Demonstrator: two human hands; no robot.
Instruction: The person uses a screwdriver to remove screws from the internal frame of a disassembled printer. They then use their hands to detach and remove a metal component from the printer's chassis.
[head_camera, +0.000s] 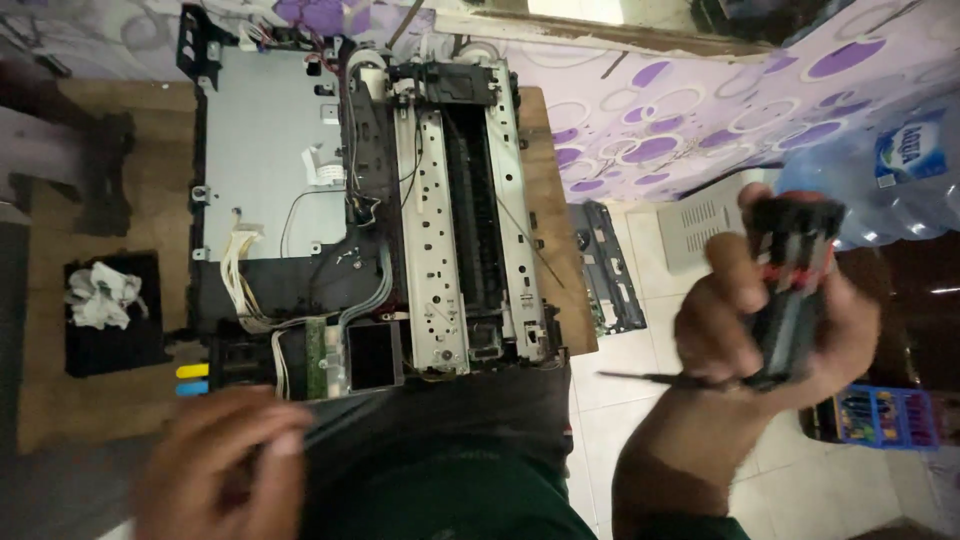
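An opened printer (400, 200) lies on a wooden table (110, 390), its grey metal plate, white wires and metal rails bare. My right hand (740, 330) is raised to the right of the table and grips a black plastic printer part with red bits (795, 270); a thin dark tool (650, 379) sticks out leftward from the same hand. My left hand (225, 465) is blurred at the lower left, near the printer's front corner, with fingers curled; whether it holds anything I cannot tell.
A black tray with a crumpled white cloth (105, 300) sits on the table's left. Yellow and blue caps (192, 378) show by the printer. On the tiled floor lie a black panel (605, 265), a grey cover (705, 225), a large water bottle (880, 170) and a blue crate (885, 415).
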